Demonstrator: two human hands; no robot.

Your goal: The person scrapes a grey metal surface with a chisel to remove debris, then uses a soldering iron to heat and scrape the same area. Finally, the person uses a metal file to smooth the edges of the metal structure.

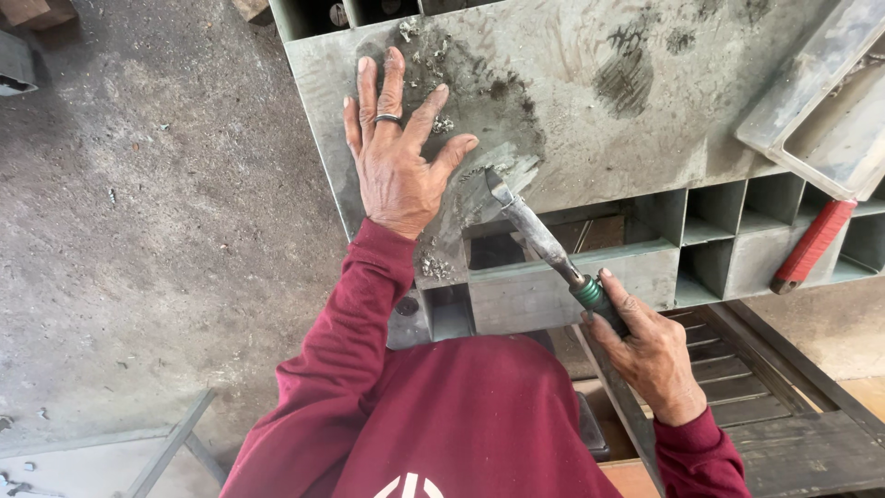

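Two hands, left hand (396, 152) flat on one cabinet (590, 101); right hand (650, 350) gripping one scraper (544, 240)

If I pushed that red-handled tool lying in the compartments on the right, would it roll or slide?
The red-handled tool would probably not roll far: it lies slanted across the compartment dividers, which should catch it. Its handle looks stiff and rounded, so it might slide or tip into a cell. It is likely fairly light, though its working end is hidden.

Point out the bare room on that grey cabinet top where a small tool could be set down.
The freest patch is the cabinet top between the dark smudge and the tray at right. It is crowded at left: the left hand lies flat among debris, and the right hand holds the scraper there.
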